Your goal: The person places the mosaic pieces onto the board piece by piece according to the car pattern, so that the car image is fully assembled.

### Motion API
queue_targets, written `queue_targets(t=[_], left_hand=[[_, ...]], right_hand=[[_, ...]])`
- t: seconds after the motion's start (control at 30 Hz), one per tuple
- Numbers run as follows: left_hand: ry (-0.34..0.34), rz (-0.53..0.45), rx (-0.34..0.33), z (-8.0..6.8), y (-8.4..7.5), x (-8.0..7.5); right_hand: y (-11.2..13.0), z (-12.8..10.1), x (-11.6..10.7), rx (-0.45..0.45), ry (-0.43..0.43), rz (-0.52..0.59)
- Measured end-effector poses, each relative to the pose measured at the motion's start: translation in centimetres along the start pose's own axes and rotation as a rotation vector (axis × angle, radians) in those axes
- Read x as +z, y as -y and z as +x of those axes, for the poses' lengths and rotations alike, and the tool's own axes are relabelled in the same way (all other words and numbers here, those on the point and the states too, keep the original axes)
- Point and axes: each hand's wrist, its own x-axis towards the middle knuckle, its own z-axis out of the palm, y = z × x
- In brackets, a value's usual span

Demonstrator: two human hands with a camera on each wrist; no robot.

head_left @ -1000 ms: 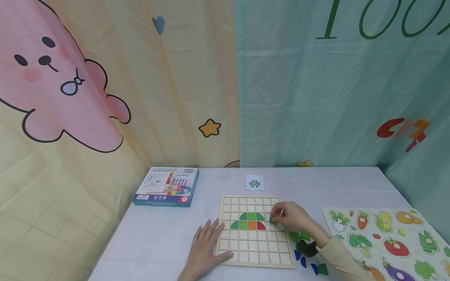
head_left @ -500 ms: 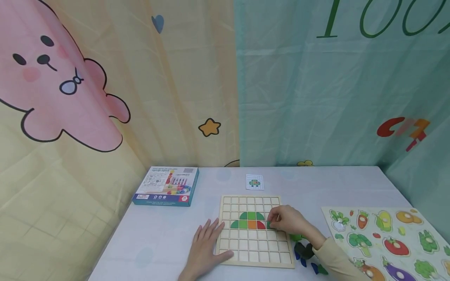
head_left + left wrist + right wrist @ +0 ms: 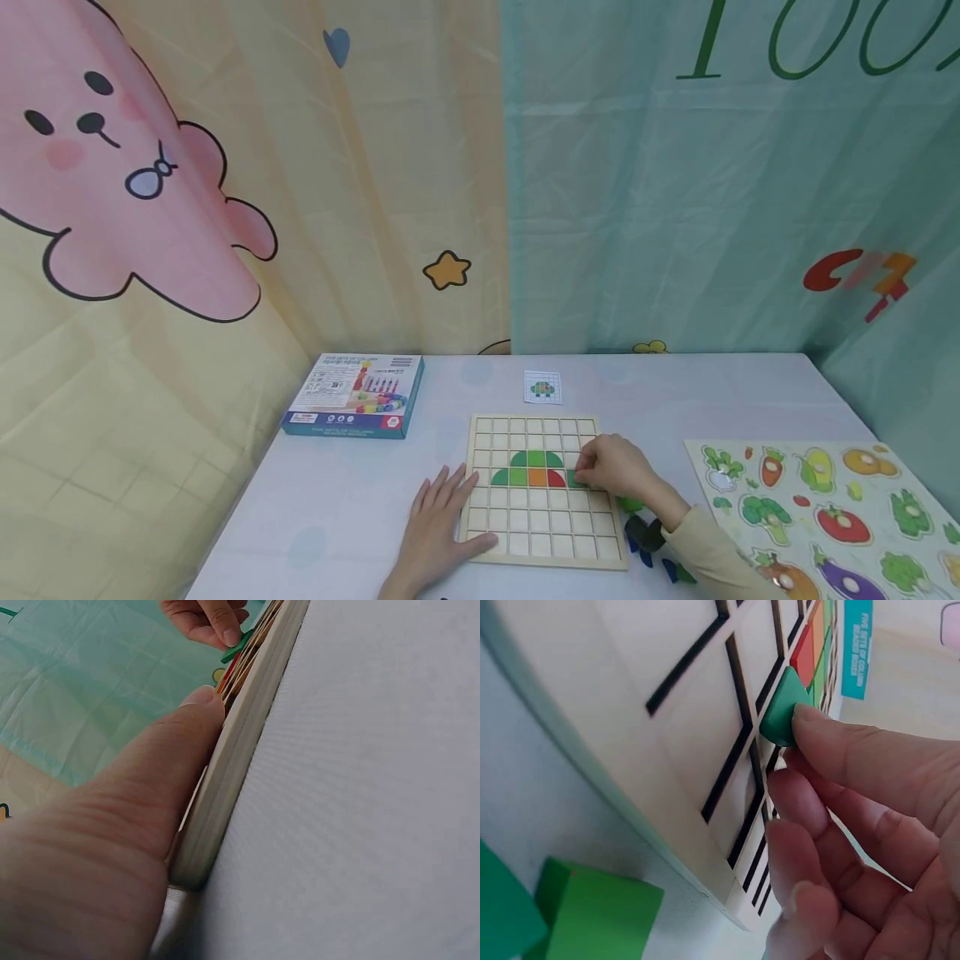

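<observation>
- Pale lilac cloth covers the table (image 3: 675, 392), and most of its far half lies bare between the curtains and the puzzles, so either arm has room to travel back there.
- Wooden gridded puzzle board (image 3: 542, 533) sits at the near edge; three rows of vacant cells lie below the coloured pieces and two above them.
- Right of it the vegetable peg puzzle board (image 3: 825, 500) crowds the corner, leaving only a narrow lane, and loose green and dark blue pieces (image 3: 645, 533) lie in that lane.
- Off to the left, well apart, lies the blue game box (image 3: 354, 407); the small pattern card (image 3: 542, 387) rests just beyond the board's far rim.
- Left hand (image 3: 438, 533) lies flat with straight fingers, thumb pressed against the board's left edge, steadying it, exactly as a second ago.
- Right hand (image 3: 618, 471) has dropped from above the grid to the row of coloured pieces; its fingertips (image 3: 832, 742) pinch the small green wooden piece (image 3: 782, 705).
- That piece, raised a second ago, now touches the cell just right of the red quarter-round piece (image 3: 556, 478), tilted with one corner in the slot, judging by the wrist view; seating looks nearly done.
</observation>
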Motion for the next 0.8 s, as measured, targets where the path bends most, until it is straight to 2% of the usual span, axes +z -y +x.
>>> queue_targets(t=[0.8], left_hand=[[-0.003, 0.006, -0.006, -0.02, 0.02, 0.1]], right_hand=[[0.22, -0.66, 0.34, -0.035, -0.066, -0.161]])
